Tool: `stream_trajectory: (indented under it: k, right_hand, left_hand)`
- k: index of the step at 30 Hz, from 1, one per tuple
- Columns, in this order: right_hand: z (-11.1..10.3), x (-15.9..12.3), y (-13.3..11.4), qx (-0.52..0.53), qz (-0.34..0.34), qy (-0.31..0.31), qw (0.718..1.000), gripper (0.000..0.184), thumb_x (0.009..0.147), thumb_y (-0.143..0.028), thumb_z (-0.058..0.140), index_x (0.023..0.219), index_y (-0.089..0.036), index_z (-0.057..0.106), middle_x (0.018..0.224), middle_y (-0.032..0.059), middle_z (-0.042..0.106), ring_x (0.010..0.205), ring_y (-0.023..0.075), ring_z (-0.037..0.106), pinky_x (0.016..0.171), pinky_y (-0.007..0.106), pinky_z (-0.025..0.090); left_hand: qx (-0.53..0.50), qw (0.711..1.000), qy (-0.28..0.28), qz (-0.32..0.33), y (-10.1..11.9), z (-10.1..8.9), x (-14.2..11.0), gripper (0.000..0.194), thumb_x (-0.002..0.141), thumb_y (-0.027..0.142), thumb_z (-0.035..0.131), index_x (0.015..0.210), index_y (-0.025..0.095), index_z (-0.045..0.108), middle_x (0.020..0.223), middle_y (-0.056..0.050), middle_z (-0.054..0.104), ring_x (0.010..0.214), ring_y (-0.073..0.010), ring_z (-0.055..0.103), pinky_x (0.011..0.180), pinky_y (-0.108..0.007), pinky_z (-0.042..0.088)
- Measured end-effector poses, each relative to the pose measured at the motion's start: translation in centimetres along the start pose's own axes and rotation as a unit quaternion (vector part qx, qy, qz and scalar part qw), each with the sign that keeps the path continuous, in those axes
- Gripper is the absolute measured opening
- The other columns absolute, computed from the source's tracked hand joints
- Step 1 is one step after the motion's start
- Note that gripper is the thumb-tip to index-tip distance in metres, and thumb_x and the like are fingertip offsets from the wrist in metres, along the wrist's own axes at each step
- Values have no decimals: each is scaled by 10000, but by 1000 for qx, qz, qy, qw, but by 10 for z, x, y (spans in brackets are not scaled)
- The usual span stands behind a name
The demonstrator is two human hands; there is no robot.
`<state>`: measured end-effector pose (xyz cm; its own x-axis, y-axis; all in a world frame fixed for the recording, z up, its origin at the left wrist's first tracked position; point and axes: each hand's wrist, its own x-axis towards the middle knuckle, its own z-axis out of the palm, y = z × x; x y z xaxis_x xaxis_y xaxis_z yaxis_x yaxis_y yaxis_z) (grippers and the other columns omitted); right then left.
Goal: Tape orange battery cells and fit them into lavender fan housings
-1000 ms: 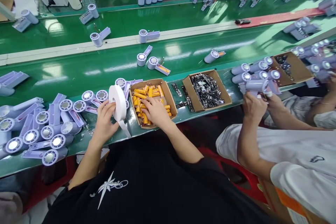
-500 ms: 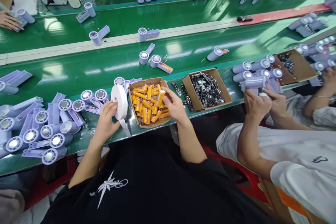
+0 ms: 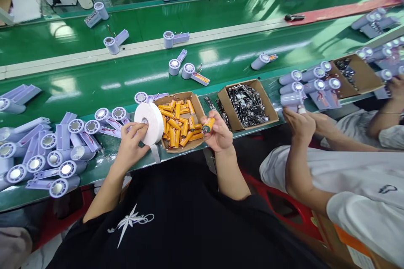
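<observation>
On my feed, the orange battery (image 3: 208, 125) is up off the worktop (image 3: 105, 160), just beyond the right edge of the cardboard box (image 3: 200, 107). I'd judge it stiff, small and rather dense for its size, its smooth wrap likely a bit slippery; I'd grip it round the barrel and spare the ends. My right hand (image 3: 220, 133) has it pinched between thumb and fingers, nearly closed. The tape roll (image 3: 154, 124) looks light, with a limp, probably sticky tail; its core is the safe hold. My left hand (image 3: 132, 139), half curled, has its fingertips there.
</observation>
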<state>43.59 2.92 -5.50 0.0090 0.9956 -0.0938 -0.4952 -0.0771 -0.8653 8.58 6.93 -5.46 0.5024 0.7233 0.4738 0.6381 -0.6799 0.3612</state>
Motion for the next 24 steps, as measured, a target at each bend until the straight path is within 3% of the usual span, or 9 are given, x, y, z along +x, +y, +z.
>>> stream_trajectory:
  k: [3,7,11,13,16,21,24]
  right_hand:
    - [11,1,3,-12,19,28,999,570,806,-654,871,1105,-311,529,978,-27,708,659,107,676,556,218,623]
    - [21,1,7,2,23,34,999,627,700,-571,978,989,-302,490,947,-48,707,748,133,773,614,215,653]
    - [36,-6,11,-47,3,34,998,496,905,-653,785,1220,-313,608,835,-29,734,850,228,838,725,353,724]
    - [44,-11,13,-123,-27,43,991,542,961,-670,728,1350,-300,656,975,34,818,1040,279,846,925,459,729]
    - [54,-15,11,-236,-67,40,969,493,973,-612,759,1357,-302,753,1314,69,822,1330,308,756,1216,513,596]
    - [64,-11,13,-250,-114,93,957,500,991,-586,746,1390,-287,782,1438,68,781,1413,311,708,1271,501,547]
    - [68,-9,20,-272,-105,70,954,542,979,-608,751,1390,-257,792,1456,89,771,1438,318,691,1298,507,510]
  left_hand:
    - [20,1000,-7,-7,2,-2,1,566,867,171,730,1418,256,637,1310,-128,733,1270,-359,615,1120,-587,476]
    - [28,1000,-11,-8,4,-7,-1,597,849,154,725,1429,256,627,1313,-128,734,1271,-366,606,1111,-586,475]
    - [44,999,-23,7,12,-12,-4,578,868,141,712,1431,258,647,1297,-127,746,1274,-368,605,1116,-591,477]
    - [53,997,-43,23,19,-14,-4,562,886,133,718,1428,273,669,1281,-117,762,1289,-369,598,1120,-582,475]
    - [59,994,-63,69,28,-18,-2,574,927,103,708,1470,287,665,1289,-97,782,1266,-339,601,1102,-524,478]
    - [87,987,-75,111,34,-17,0,576,984,63,659,1522,272,648,1321,-76,791,1159,-278,617,1069,-446,477]
    - [89,988,-91,84,33,-14,-4,585,995,86,652,1527,328,669,1340,-53,792,1111,-280,601,1122,-482,466]
